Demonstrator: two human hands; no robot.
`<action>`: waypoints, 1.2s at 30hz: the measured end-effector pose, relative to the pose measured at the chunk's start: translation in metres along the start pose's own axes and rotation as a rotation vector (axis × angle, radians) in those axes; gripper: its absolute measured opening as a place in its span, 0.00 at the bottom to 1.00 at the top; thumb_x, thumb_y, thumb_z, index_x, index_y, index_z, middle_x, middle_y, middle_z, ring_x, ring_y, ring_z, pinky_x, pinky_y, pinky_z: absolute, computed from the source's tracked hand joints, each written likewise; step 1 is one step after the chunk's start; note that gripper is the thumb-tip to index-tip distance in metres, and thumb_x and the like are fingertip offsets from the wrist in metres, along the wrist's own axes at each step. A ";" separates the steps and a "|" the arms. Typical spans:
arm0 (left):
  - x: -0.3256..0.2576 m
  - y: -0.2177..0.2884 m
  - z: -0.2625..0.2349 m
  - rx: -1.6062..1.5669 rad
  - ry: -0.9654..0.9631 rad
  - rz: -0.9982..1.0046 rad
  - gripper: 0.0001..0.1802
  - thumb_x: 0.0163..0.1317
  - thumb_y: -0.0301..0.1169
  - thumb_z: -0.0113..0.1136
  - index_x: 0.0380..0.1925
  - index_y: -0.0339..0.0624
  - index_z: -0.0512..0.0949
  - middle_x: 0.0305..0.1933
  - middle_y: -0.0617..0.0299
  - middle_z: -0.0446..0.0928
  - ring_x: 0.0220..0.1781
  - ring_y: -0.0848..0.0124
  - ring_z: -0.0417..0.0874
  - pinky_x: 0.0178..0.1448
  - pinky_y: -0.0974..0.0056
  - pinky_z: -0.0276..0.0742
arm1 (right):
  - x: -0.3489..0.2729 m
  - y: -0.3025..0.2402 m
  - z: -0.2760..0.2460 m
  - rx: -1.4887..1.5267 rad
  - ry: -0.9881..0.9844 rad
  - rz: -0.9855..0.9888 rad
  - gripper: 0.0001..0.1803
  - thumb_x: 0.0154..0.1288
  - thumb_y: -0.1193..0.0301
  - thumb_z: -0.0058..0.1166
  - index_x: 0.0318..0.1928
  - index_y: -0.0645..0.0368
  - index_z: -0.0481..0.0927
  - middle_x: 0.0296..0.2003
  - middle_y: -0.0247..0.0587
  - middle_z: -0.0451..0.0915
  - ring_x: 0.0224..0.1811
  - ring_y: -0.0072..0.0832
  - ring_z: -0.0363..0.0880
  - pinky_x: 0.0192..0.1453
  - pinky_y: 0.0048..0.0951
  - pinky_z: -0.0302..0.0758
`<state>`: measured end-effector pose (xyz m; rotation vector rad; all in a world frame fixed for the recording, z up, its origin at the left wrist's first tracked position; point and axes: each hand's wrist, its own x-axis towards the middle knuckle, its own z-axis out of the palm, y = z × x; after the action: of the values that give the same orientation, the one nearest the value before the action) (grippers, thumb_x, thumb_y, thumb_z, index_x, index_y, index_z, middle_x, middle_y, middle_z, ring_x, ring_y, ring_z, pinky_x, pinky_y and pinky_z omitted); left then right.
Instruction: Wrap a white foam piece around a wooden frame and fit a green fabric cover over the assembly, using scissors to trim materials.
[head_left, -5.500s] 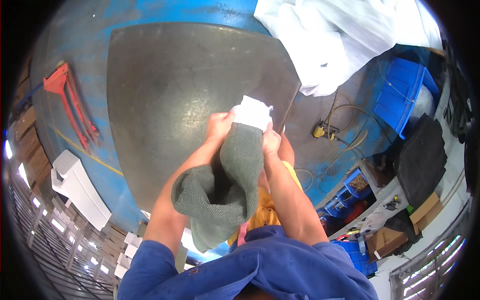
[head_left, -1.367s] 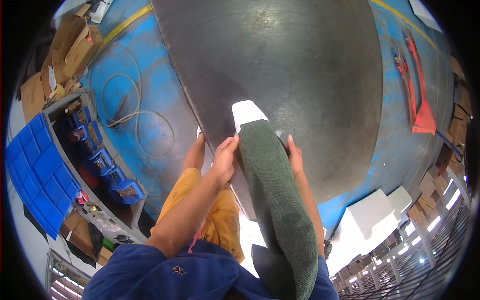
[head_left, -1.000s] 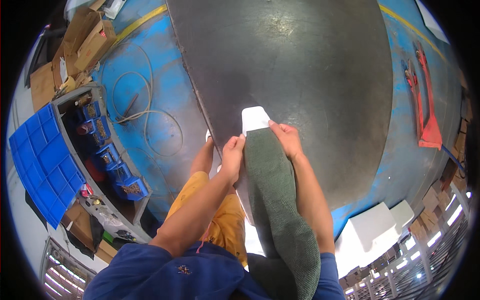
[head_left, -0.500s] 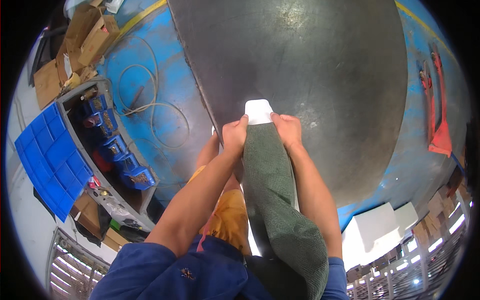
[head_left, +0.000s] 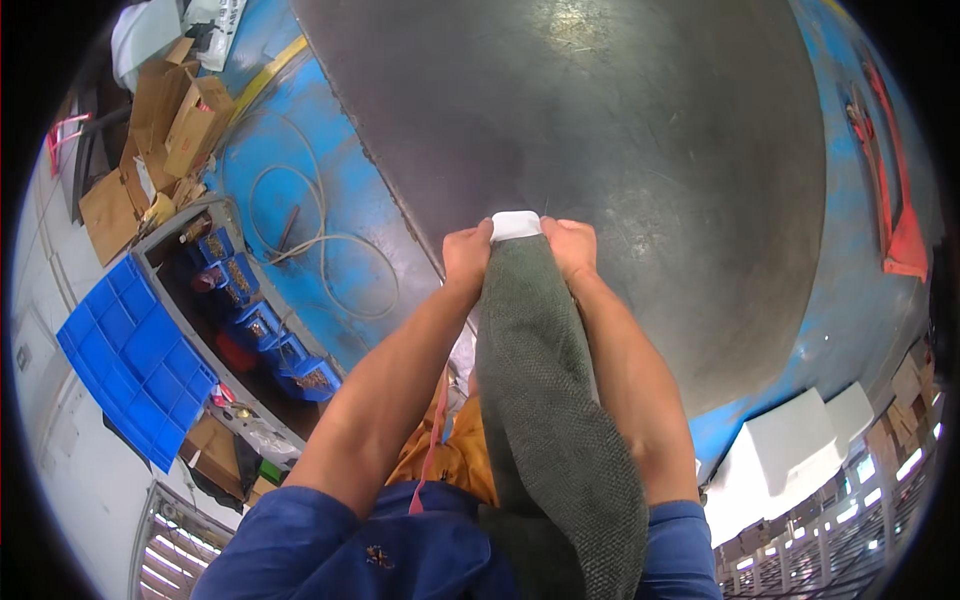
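A long piece of dark green woven fabric [head_left: 540, 370] hangs from my two hands back toward my body, its lower part lying against my right forearm. A white piece with rounded corners [head_left: 516, 224] sticks out at the fabric's far end. My left hand [head_left: 467, 255] is closed on the left edge there, with its thumb by the white piece. On the right edge, my right hand [head_left: 570, 247] grips in the same way. The fingers beneath the fabric are hidden. A thin red strap [head_left: 432, 440] dangles in front of my orange-yellow shorts [head_left: 460, 445].
To my left stands a grey bench [head_left: 165, 245] with blue bins [head_left: 285, 350] of small parts and a blue tray [head_left: 135, 360]. Beyond are cardboard boxes [head_left: 200, 125] and a looped hose [head_left: 325, 240]. A dark mat [head_left: 680, 150] covers the floor ahead; red pallet-jack-like equipment [head_left: 905, 245] stands right.
Both hands still hold the fabric's far end. Less of the white piece shows now, and the fabric looks straighter. My view has shifted, so the bench appears farther right.
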<state>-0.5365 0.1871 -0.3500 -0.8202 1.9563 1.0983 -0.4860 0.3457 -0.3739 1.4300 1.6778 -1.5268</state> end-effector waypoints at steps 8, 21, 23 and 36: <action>0.009 -0.044 0.003 0.199 0.007 0.024 0.29 0.63 0.50 0.57 0.29 0.28 0.83 0.23 0.59 0.79 0.28 0.73 0.77 0.38 0.63 0.73 | 0.001 0.035 0.009 -0.102 0.075 -0.076 0.22 0.56 0.58 0.53 0.21 0.69 0.77 0.14 0.46 0.71 0.18 0.28 0.69 0.31 0.36 0.69; -0.013 -0.025 0.012 0.212 0.031 0.016 0.27 0.64 0.48 0.52 0.32 0.28 0.82 0.31 0.41 0.82 0.35 0.56 0.83 0.47 0.54 0.73 | -0.009 0.026 -0.003 0.004 -0.017 0.063 0.22 0.58 0.54 0.55 0.33 0.62 0.86 0.31 0.50 0.85 0.37 0.42 0.84 0.46 0.36 0.75; -0.004 -0.029 0.012 0.362 0.067 0.050 0.29 0.63 0.50 0.51 0.30 0.28 0.81 0.31 0.40 0.81 0.36 0.52 0.83 0.49 0.53 0.73 | -0.004 0.025 0.001 -0.067 -0.045 0.048 0.20 0.56 0.55 0.55 0.32 0.62 0.85 0.31 0.52 0.84 0.37 0.43 0.84 0.46 0.37 0.75; 0.062 -0.065 0.019 0.355 0.090 -0.025 0.31 0.61 0.51 0.53 0.26 0.27 0.81 0.29 0.43 0.81 0.35 0.55 0.80 0.50 0.52 0.72 | 0.034 0.043 0.023 -0.056 0.068 0.088 0.14 0.50 0.61 0.53 0.30 0.57 0.86 0.33 0.52 0.83 0.41 0.51 0.83 0.48 0.42 0.78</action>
<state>-0.5116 0.1657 -0.4353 -0.7065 2.1280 0.6786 -0.4666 0.3305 -0.4283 1.5210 1.6612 -1.3874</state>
